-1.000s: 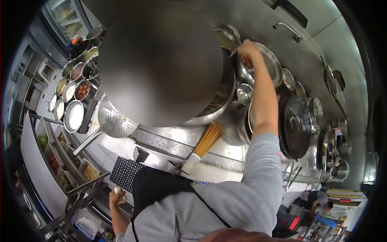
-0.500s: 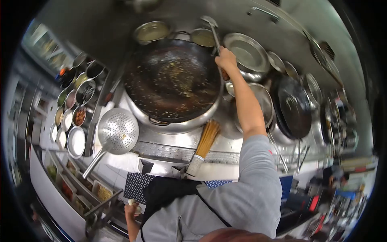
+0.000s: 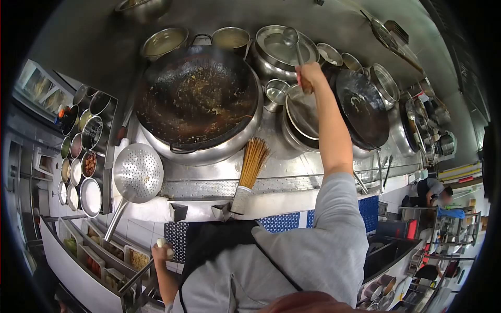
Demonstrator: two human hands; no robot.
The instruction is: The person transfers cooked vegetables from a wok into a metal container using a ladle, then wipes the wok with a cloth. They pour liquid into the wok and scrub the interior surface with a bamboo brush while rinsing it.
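My right hand (image 3: pixel 311 74) is closed round the brown grip of a ladle (image 3: pixel 298 51). The ladle's bowl overlaps a wide metal basin of clear liquid (image 3: pixel 279 46) at the back. To the left sits a big dark wok (image 3: pixel 198 99), oily, with yellowish scraps scattered inside. Down by the apron, my left hand (image 3: pixel 163 254) is closed on a small white thing (image 3: pixel 160 242), whose kind I cannot tell. A bamboo wok brush (image 3: pixel 252 161) leans at the counter's front edge, right of the wok.
A perforated strainer (image 3: pixel 138 175) rests at the left. Beyond it are several seasoning bowls (image 3: pixel 91 197) and ingredient bins (image 3: pixel 137 259). A second wok (image 3: pixel 361 112) and lidded pots stand at the right. Another person (image 3: pixel 436 190) is farther back at the right.
My right hand has carried the ladle rightward, from beside the wok's right rim to the basin. The view has shifted to the right. My left hand still grips the white thing.
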